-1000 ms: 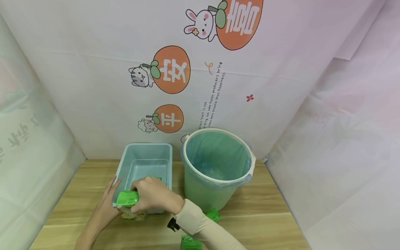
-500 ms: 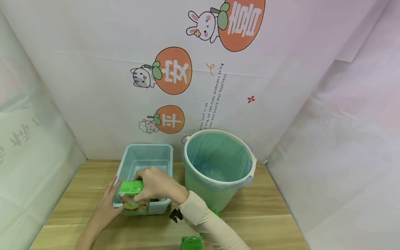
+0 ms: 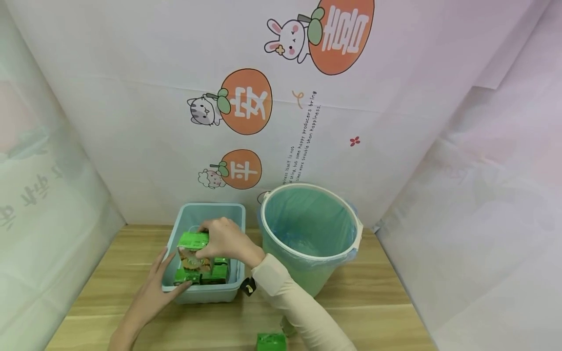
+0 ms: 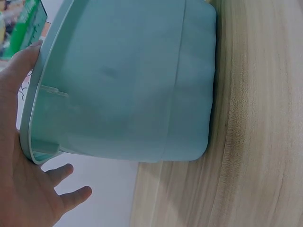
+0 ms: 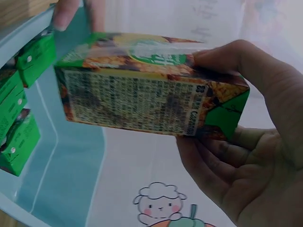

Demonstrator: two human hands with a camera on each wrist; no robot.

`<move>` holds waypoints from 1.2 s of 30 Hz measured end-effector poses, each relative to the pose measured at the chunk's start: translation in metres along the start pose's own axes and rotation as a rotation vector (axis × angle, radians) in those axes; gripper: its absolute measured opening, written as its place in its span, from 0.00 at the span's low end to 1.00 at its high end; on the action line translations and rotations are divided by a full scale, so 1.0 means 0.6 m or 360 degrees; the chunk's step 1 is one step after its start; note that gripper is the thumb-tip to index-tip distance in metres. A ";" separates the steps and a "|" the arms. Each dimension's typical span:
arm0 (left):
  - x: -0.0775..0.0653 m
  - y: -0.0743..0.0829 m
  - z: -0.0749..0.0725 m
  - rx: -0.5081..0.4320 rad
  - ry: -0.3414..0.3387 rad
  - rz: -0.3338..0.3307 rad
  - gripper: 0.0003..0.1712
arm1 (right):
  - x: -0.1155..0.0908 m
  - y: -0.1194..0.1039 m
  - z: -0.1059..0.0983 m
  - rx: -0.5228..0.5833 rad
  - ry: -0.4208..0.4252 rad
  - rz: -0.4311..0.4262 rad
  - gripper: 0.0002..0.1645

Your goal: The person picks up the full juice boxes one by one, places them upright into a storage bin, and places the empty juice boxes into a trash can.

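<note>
In the head view, my right hand (image 3: pixel 226 241) pinches a small drink carton (image 3: pixel 193 258) with a green top, over the light-blue plastic tub (image 3: pixel 212 207). The right wrist view has the thumb on one printed face of this carton (image 5: pixel 132 101) and fingers under the other side. Several similar green-ended cartons (image 5: pixel 21 146) stand inside the tub at its near end. My left hand (image 3: pixel 151 290) rests at the tub's near left corner, fingers along the left side and thumb along the front rim. Its splayed fingers (image 4: pixel 73 198) show beside the tub wall (image 4: pixel 128 85).
A round bucket (image 3: pixel 298 275) with a bag liner stands right of the tub, against the printed wall cloth (image 3: pixel 175 48). Another green-topped carton (image 3: pixel 270 342) is at the front edge of view on the wooden table (image 3: pixel 351 321). My right sleeve crosses the table.
The right hand has carried the carton from the tub's near edge farther back over its inside. More cartons in the tub have come into view. The left hand stays at the corner.
</note>
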State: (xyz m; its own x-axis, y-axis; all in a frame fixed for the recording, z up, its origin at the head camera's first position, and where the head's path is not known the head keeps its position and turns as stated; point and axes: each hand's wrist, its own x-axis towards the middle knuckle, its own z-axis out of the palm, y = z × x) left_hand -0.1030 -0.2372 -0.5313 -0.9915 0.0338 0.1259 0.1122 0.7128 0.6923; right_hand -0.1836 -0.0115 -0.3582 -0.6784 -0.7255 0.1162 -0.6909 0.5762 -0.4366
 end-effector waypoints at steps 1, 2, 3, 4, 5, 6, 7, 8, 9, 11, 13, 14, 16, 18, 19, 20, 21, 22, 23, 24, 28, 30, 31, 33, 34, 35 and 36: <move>0.000 0.000 0.001 0.0000 0.0002 -0.0002 0.57 | 0.003 0.003 0.002 0.0005 0.0006 0.0014 0.26; -0.001 0.001 0.001 0.0002 0.0002 -0.0005 0.57 | 0.006 0.005 0.003 0.0010 0.0011 0.0027 0.26; -0.001 0.001 0.002 0.0001 0.0006 -0.0003 0.57 | 0.009 0.008 0.005 0.0012 0.0014 0.0039 0.26; -0.001 0.001 0.003 0.0002 0.0008 -0.0002 0.57 | 0.012 0.010 0.007 0.0021 0.0018 0.0049 0.26; -0.001 0.002 0.003 0.0003 0.0014 0.0002 0.56 | 0.015 0.011 0.008 0.0032 0.0023 0.0056 0.26; -0.001 0.002 0.003 0.0001 0.0021 0.0005 0.56 | 0.018 0.012 0.009 0.0036 0.0026 0.0057 0.26; -0.001 0.002 0.003 0.0001 0.0027 0.0008 0.56 | 0.022 0.014 0.011 0.0037 0.0032 0.0057 0.26; -0.001 0.003 0.004 0.0004 0.0033 0.0008 0.55 | 0.024 0.016 0.013 0.0047 0.0036 0.0056 0.25; -0.001 0.003 0.004 0.0003 0.0036 0.0009 0.55 | 0.027 0.018 0.015 0.0052 0.0040 0.0056 0.25; 0.000 0.004 0.006 -0.0006 0.0034 0.0008 0.55 | 0.031 0.024 0.020 0.0064 0.0046 0.0060 0.26; 0.001 0.005 0.010 -0.0020 0.0022 0.0006 0.55 | 0.034 0.031 0.026 0.0060 0.0044 0.0077 0.27; 0.002 0.005 0.012 -0.0030 0.0015 0.0008 0.55 | 0.034 0.035 0.029 0.0072 0.0046 0.0088 0.27; 0.004 0.006 0.016 -0.0044 0.0006 0.0014 0.55 | 0.035 0.043 0.036 0.0080 0.0052 0.0111 0.27; 0.006 0.006 0.020 -0.0051 0.0002 0.0014 0.55 | 0.037 0.049 0.044 0.0077 0.0048 0.0124 0.27; 0.006 0.006 0.020 -0.0053 0.0004 0.0012 0.55 | 0.039 0.052 0.048 0.0085 0.0050 0.0129 0.27; 0.006 0.006 0.021 -0.0055 0.0004 0.0007 0.55 | 0.040 0.054 0.052 0.0090 0.0051 0.0132 0.28; 0.005 0.005 0.021 -0.0058 0.0005 0.0002 0.55 | 0.043 0.055 0.057 0.0092 0.0049 0.0138 0.28; 0.004 0.005 0.020 -0.0063 0.0001 -0.0005 0.55 | 0.045 0.057 0.061 0.0087 0.0046 0.0145 0.28; 0.004 0.005 0.019 -0.0068 -0.0002 -0.0014 0.56 | 0.048 0.058 0.065 0.0086 0.0042 0.0151 0.29; 0.003 0.004 0.018 -0.0070 -0.0003 -0.0019 0.56 | 0.051 0.059 0.070 0.0095 0.0043 0.0158 0.29; 0.002 0.000 0.013 -0.0065 0.0005 -0.0030 0.58 | 0.062 0.061 0.088 0.0115 0.0050 0.0180 0.29; 0.002 -0.001 0.009 -0.0062 0.0021 -0.0022 0.58 | 0.067 0.061 0.097 0.0139 0.0056 0.0200 0.29; 0.002 -0.001 0.008 -0.0060 0.0028 -0.0016 0.58 | 0.069 0.061 0.102 0.0142 0.0060 0.0211 0.29; 0.002 -0.002 0.005 -0.0060 0.0036 -0.0002 0.58 | 0.073 0.061 0.111 0.0138 0.0065 0.0235 0.30; 0.002 -0.002 0.004 -0.0062 0.0037 0.0005 0.58 | 0.074 0.061 0.115 0.0139 0.0070 0.0246 0.30; 0.002 -0.001 0.003 -0.0065 0.0038 0.0013 0.58 | 0.076 0.061 0.120 0.0129 0.0068 0.0254 0.30; 0.001 -0.002 0.003 -0.0062 0.0037 0.0018 0.58 | 0.077 0.061 0.124 0.0114 0.0066 0.0259 0.30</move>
State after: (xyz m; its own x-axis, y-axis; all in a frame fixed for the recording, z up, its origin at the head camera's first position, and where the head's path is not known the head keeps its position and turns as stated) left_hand -0.1039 -0.2368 -0.5330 -0.9884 0.0250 0.1500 0.1263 0.6846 0.7179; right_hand -0.2216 -0.0518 -0.4355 -0.7904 -0.6080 0.0748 -0.5527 0.6551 -0.5150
